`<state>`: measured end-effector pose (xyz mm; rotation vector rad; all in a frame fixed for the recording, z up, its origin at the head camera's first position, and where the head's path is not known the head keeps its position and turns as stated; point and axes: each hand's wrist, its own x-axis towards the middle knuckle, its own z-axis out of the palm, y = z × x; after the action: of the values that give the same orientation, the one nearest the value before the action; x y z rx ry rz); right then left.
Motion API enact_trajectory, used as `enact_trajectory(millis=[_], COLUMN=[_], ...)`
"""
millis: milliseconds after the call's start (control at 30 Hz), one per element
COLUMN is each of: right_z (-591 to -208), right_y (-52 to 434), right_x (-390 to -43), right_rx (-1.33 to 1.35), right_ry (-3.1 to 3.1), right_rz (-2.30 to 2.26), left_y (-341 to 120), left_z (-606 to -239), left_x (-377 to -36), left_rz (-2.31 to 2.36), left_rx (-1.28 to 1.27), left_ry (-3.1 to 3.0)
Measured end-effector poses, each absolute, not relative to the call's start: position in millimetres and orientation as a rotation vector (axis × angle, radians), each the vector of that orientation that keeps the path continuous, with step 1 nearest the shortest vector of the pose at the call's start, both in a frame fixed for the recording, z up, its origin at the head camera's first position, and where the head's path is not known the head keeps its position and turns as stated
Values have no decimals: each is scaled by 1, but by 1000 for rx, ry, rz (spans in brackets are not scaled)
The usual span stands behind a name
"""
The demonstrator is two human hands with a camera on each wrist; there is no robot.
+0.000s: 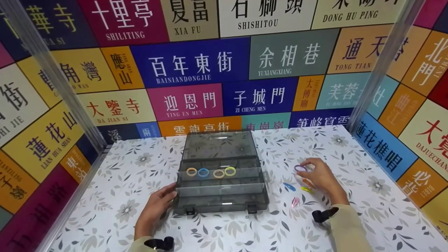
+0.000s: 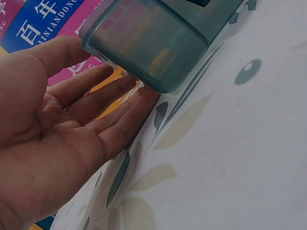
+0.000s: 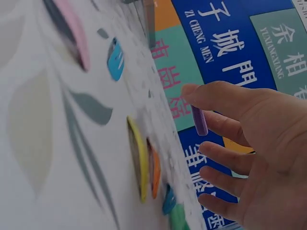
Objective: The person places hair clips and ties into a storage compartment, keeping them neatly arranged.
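Note:
A smoky see-through plastic storage box [image 1: 224,202] stands on the table, its lid [image 1: 218,147] raised at the back. In its middle section sit an orange hair tie [image 1: 191,168], a blue hair tie [image 1: 203,169], a tan hair tie [image 1: 218,170] and a yellow hair tie [image 1: 230,168]. My left hand [image 1: 159,205] rests against the box's left side, fingers mostly extended in the left wrist view. To the right of the box, my right hand [image 1: 319,175] pinches a purple hair tie [image 3: 200,120] between thumb and index finger, above the table.
Near my right hand lie a blue hair clip [image 1: 289,186], a yellow hair clip [image 1: 307,189], an orange hair clip [image 1: 307,182] and pink hair clips [image 1: 295,202]. More blue and green pieces [image 3: 178,218] show in the right wrist view. Sign-covered walls [image 1: 190,63] border the patterned table [image 1: 126,210].

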<state>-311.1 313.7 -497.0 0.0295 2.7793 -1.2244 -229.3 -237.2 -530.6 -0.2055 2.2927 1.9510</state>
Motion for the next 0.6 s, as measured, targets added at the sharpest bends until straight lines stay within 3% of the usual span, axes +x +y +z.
enact_trajectory(millis=[600], right_z=[-469], right_y=[269], right_x=[-311], right_rx=[-264], right_ry=[2897], right_rz=[-1225], left_y=[-239], left_z=[-534], left_x=[-231], left_rz=[1982], left_rx=[-183], left_ry=[2304])
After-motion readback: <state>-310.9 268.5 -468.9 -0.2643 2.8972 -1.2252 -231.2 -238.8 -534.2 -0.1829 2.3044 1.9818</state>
